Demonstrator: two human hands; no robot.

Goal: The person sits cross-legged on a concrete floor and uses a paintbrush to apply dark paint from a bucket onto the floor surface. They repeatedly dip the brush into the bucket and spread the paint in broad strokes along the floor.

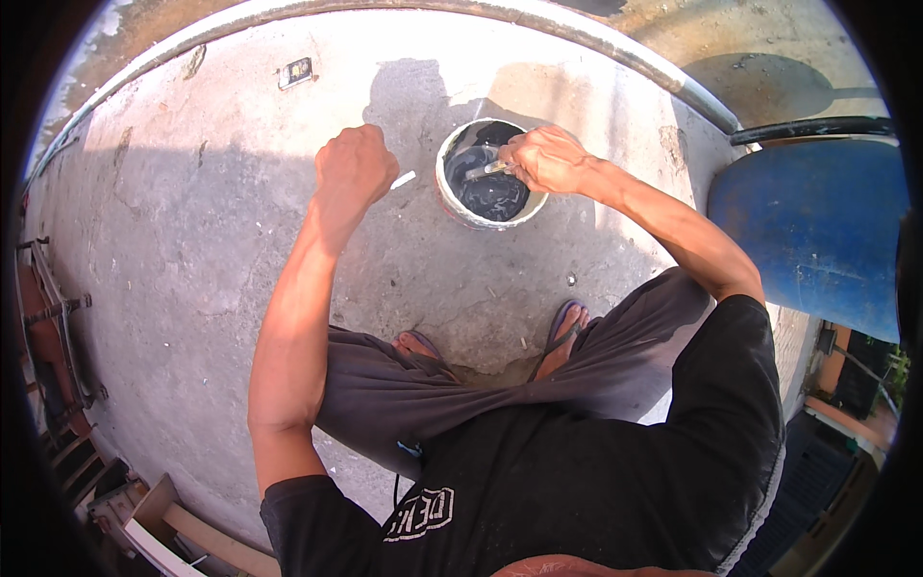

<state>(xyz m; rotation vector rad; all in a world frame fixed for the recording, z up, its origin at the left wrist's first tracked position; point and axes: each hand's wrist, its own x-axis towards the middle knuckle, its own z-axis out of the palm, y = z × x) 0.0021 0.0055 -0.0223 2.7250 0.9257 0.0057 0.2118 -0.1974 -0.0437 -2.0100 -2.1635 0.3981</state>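
Curled into a loose fist, the left hand is closed on a short white stick, whose end juts out on its right side; the right hand has its fingers pinched together on a pale, narrow tool. Well to the left of both grips stands a reddish-brown frame. Beyond the left grip and slightly left of it, a small dark pack lies on the concrete floor. Between the two grips, nearer the right one, sits a round pale-rimmed bucket holding a dark grey, streaky mixture; the tool reaches in over it, though whether its tip touches the surface is unclear. Well to the right of the right grip is a large blue barrel.
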